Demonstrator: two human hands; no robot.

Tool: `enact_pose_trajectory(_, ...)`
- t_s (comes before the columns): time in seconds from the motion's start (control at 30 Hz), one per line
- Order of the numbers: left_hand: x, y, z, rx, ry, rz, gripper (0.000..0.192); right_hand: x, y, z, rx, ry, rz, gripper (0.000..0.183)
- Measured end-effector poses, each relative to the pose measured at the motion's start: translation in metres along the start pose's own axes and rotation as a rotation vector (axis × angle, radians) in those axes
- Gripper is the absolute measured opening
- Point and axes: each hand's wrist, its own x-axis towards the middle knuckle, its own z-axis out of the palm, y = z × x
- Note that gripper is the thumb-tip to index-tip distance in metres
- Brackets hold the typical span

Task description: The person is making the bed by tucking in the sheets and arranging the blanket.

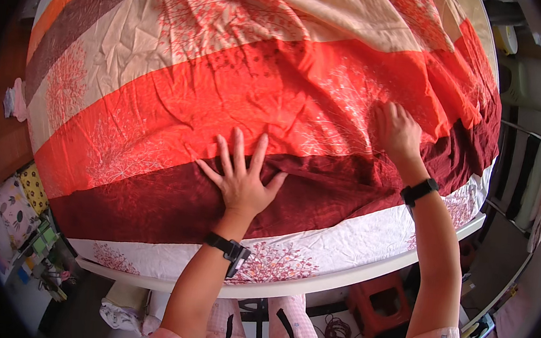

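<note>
A striped bedsheet in red, orange, maroon and beige, printed with branching trees, covers a bed and is wrinkled, most of all at the right. My left hand lies palm down with spread fingers where the red and maroon stripes meet. Farther right, my right hand rests on the red part with its fingers curled down against the cloth; whether they pinch a fold cannot be told. Each wrist wears a black strap. White cloth with a red tree print shows along the near edge.
A pale bed-frame rail runs along the near side. Below it stand a red plastic stool and a coiled cable. A rack with folded cloths is at the right, and patterned bags or cloths are at the lower left.
</note>
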Motion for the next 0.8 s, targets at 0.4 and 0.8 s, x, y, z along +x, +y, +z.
enact_pose_trajectory(0.4, 0.063, 0.147, 0.006, -0.070, -0.045, 0.121, 0.079, 0.025, 0.189, -0.018, -0.114, 0.189, 0.294, 0.027)
enact_pose_trajectory(0.8, 0.071, 0.180, 0.016, 0.098, 0.062, 0.162, 0.077, -0.013, 0.186, -0.033, -0.271, 0.337, 0.622, 0.023)
